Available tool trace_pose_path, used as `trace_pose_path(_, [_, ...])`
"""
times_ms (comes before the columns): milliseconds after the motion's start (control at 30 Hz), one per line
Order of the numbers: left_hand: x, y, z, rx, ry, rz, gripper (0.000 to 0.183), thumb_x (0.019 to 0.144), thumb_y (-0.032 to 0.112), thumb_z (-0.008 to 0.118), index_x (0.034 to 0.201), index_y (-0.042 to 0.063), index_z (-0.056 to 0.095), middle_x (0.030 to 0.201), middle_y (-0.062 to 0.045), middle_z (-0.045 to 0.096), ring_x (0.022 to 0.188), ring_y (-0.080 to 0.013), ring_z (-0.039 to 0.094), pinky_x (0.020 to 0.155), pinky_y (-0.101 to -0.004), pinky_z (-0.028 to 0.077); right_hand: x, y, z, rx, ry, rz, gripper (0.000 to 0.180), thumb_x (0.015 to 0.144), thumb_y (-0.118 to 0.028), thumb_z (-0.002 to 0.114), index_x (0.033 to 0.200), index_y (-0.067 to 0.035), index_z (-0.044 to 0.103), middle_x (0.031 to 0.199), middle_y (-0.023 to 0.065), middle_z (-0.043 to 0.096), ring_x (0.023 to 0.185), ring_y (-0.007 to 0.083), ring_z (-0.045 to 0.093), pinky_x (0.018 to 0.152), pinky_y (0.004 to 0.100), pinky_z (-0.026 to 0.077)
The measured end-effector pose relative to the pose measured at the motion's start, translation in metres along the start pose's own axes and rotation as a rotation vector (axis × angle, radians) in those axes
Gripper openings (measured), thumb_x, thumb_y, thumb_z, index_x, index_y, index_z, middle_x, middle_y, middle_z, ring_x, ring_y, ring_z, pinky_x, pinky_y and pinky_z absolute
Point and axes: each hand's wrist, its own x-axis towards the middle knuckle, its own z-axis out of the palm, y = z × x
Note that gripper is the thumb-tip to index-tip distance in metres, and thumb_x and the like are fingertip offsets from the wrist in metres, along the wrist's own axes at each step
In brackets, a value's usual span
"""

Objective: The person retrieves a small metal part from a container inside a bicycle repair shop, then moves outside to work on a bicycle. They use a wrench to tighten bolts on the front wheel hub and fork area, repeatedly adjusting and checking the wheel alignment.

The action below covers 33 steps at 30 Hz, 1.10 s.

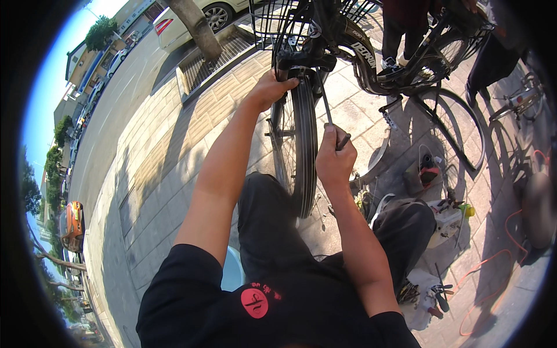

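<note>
The front wheel's tire (306, 143) of a dark bicycle stands upright between my arms, in front of my knees. My left hand (274, 89) grips the bicycle by the front fork area at the top of this wheel, its thumb lying by the tire. My fingers there are partly hidden behind the bicycle. Closed in my right hand (337, 154), just right of the tire, is a thin metal rod tool (326, 102). Its shaft runs up toward the fork, and a dark thick end pokes out of my fist. The tip is hard to make out.
A wire basket (278, 26) hangs over the front wheel. A detached-looking curved fender (380, 152) lies on the paving. Right of my leg are a white cut container (444, 222) and a tool holder (420, 296). An orange cord (487, 256) trails nearby. People stand behind the bicycle.
</note>
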Motion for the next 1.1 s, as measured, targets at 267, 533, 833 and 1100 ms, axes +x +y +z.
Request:
trace_pose_path(267, [0.008, -0.013, -0.003, -0.036, 0.022, 0.013, 0.025, 0.091, 0.018, 0.083, 0.109, 0.008, 0.069, 0.094, 0.002, 0.068, 0.086, -0.0123, 0.057, 0.081, -0.0327, 0.046, -0.014, 0.004, 0.01, 0.015, -0.079, 0.033, 0.031, 0.107, -0.021, 0.057, 0.108, 0.007, 0.072, 0.073, -0.0008, 0.061, 0.065, 0.0052, 0.05, 0.06, 0.0265, 0.044])
trace_pose_path(533, [0.004, 0.011, 0.0, -0.018, -0.015, -0.039, 0.028, 0.09, 0.019, 0.084, 0.106, 0.007, 0.065, 0.096, -0.001, 0.066, 0.091, -0.0142, 0.059, 0.086, -0.0339, 0.048, -0.004, 0.01, -0.006, 0.014, -0.191, 0.014, 0.033, 0.107, -0.025, 0.058, 0.113, 0.006, 0.069, 0.072, 0.0002, 0.061, 0.066, 0.0056, 0.054, 0.061, 0.0262, 0.045])
trace_pose_path(833, [0.007, 0.004, -0.011, -0.077, -0.122, 0.065, 0.017, 0.097, 0.012, 0.073, 0.114, 0.009, 0.071, 0.098, 0.0, 0.068, 0.09, -0.0147, 0.06, 0.08, -0.0355, 0.048, -0.055, 0.046, -0.175, 0.046, -0.04, 0.161, 0.026, 0.106, -0.017, 0.064, 0.119, 0.004, 0.07, 0.074, -0.0081, 0.055, 0.062, -0.0013, 0.042, 0.053, 0.0192, 0.03])
trace_pose_path(1100, [0.012, -0.001, -0.016, -0.145, -0.086, 0.067, 0.017, 0.095, 0.02, 0.079, 0.109, 0.012, 0.076, 0.096, 0.001, 0.07, 0.087, -0.0154, 0.058, 0.08, -0.035, 0.044, -0.071, 0.158, -0.211, -0.406, -0.154, 0.807, 0.032, 0.097, -0.027, 0.063, 0.086, 0.003, 0.068, 0.062, 0.0075, 0.058, 0.057, 0.0184, 0.051, 0.057, 0.0374, 0.042])
